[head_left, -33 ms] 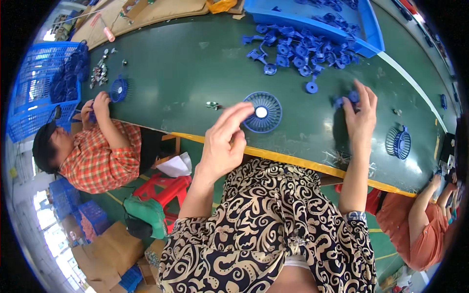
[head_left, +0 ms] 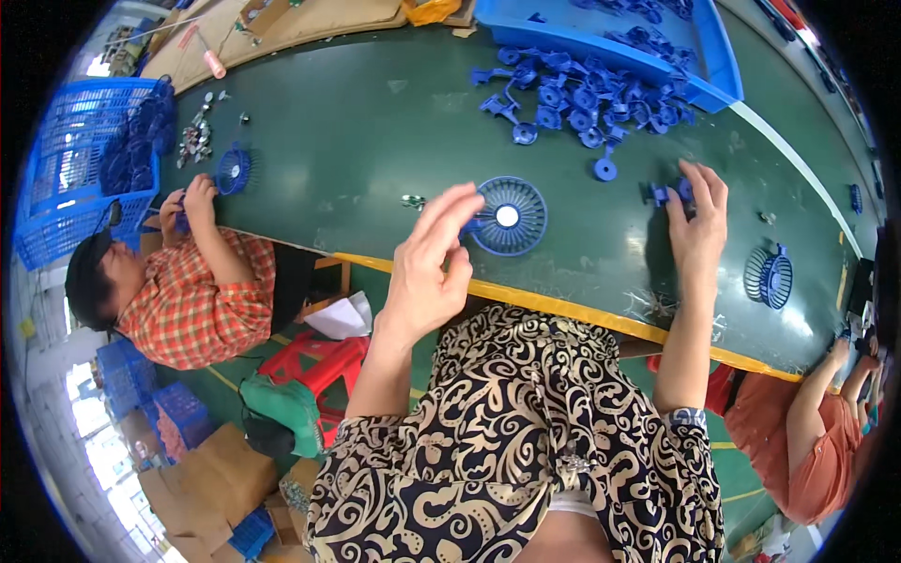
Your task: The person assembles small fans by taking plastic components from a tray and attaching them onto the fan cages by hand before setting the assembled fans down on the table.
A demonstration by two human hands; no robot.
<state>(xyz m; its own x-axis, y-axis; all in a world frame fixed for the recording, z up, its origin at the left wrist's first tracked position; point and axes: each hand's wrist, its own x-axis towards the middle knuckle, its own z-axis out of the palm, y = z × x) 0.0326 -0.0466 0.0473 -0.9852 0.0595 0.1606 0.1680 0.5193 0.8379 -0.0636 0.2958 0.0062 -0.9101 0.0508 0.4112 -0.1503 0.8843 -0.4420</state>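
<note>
while right fingers (head_left: 717,190) pinch a blue part (head_left: 684,190), left fingers (head_left: 443,218) spread beside a grille (head_left: 508,217).

A: so what's on the green table (head_left: 328,169)?

B: blue tray (head_left: 554,39) far right, blue parts (head_left: 584,114) heaped on its near side, middle grille (head_left: 507,216), left grille (head_left: 234,172), right grille (head_left: 777,279) all toward the near edge, shiny bits (head_left: 195,143) left

A green bag (head_left: 291,405) is beside a red stool (head_left: 351,357), with white paper (head_left: 340,320) and a brown carton (head_left: 221,469) nearby; a co-worker (head_left: 192,317) in checks is at the counter (head_left: 324,150).
</note>
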